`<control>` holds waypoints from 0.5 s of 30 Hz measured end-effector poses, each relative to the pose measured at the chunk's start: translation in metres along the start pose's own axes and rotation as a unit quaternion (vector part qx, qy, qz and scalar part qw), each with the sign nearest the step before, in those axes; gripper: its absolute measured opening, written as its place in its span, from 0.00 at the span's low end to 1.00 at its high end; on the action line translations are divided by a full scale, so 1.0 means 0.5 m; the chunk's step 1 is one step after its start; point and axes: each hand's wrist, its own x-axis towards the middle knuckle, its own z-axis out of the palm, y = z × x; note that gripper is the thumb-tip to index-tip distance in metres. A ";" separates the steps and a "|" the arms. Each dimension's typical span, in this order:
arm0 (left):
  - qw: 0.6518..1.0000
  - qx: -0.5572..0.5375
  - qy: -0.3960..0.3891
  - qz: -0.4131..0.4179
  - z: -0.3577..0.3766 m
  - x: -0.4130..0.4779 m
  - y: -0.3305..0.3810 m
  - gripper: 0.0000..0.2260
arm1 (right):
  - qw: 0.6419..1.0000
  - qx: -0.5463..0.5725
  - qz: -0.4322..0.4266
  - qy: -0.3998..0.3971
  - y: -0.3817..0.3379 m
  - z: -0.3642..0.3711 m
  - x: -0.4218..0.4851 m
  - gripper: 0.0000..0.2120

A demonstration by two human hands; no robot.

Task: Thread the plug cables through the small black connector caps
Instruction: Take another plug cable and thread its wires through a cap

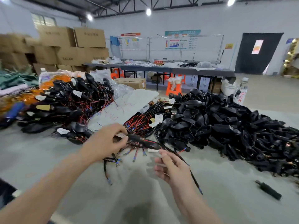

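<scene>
Head view | left hand [106,141] pinches thin black plug cable [196,181] | right hand [171,168] fingers curled beside tail, hold unclear | risk: loose tail snags red-and-black wire bundle [142,123]

Reference point: my left hand [105,143] grips the plug cable [142,141]. From the grip, the cable runs rightward and toward me, along my right hand [171,168]; I cannot confirm contact there. A bundle of cables [145,120] lies directly behind the grip, on the floor [48,151]. The heap of connector caps [226,126] lies right of the grip. A second pile of cables [68,101] lies behind-left, with a flat sheet [129,104] between it and the bundle. A single cylindrical part [268,189] lies right and nearer me, apart from the heap. Tables [178,70] stand far behind, with stacked cartons [72,46] to their left.
</scene>
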 end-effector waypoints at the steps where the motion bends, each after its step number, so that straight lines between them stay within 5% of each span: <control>1: 0.999 0.032 0.014 -0.013 -0.030 0.008 -0.030 0.06 | 1.000 -0.012 0.005 -0.017 -0.003 0.022 0.000 0.09; 4: 0.987 0.130 0.024 -0.097 -0.097 0.029 -0.107 0.16 | 0.996 -0.052 0.026 -0.066 -0.004 0.052 -0.013 0.09; 7: 0.979 0.106 0.032 -0.171 -0.098 0.031 -0.133 0.21 | 0.990 -0.096 0.015 -0.098 -0.004 0.032 -0.031 0.10; 15: 0.994 -0.004 -0.021 -0.109 0.099 0.057 -0.014 0.15 | 0.988 -0.144 -0.036 0.043 -0.018 -0.137 -0.011 0.13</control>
